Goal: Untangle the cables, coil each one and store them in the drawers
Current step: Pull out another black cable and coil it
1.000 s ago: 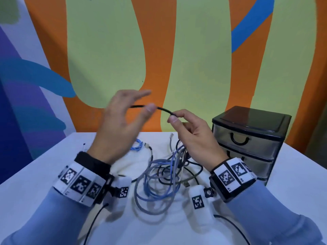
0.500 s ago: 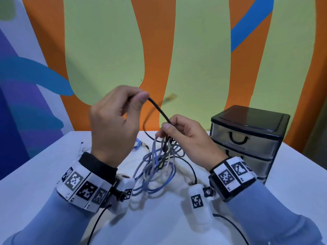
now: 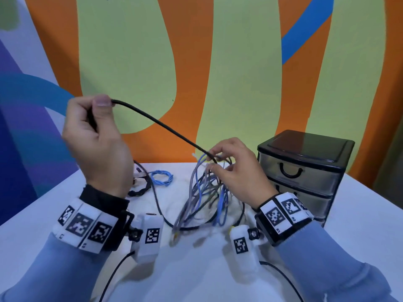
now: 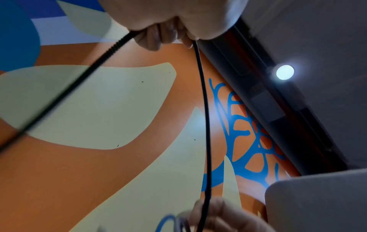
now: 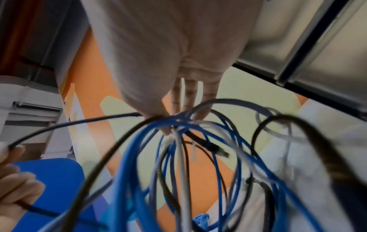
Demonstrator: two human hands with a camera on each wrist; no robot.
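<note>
My left hand is raised at the left and pinches a black cable between thumb and curled fingers. In the left wrist view the black cable hangs from the fingers. It runs down and to the right into a tangle of blue, grey and black cables. My right hand pinches the top of this tangle and holds it partly off the white table. The right wrist view shows the tangle's loops hanging under my fingertips. A black drawer unit stands at the right, its drawers closed.
A small coiled light-blue cable and a black braided coil lie on the table behind my left wrist. A painted wall stands close behind the table. Thin black leads run from both wrist cameras toward the near edge.
My left hand has moved up and to the left, drawing the black cable out of the tangle into a long span. My right hand stays at the tangle's top.
</note>
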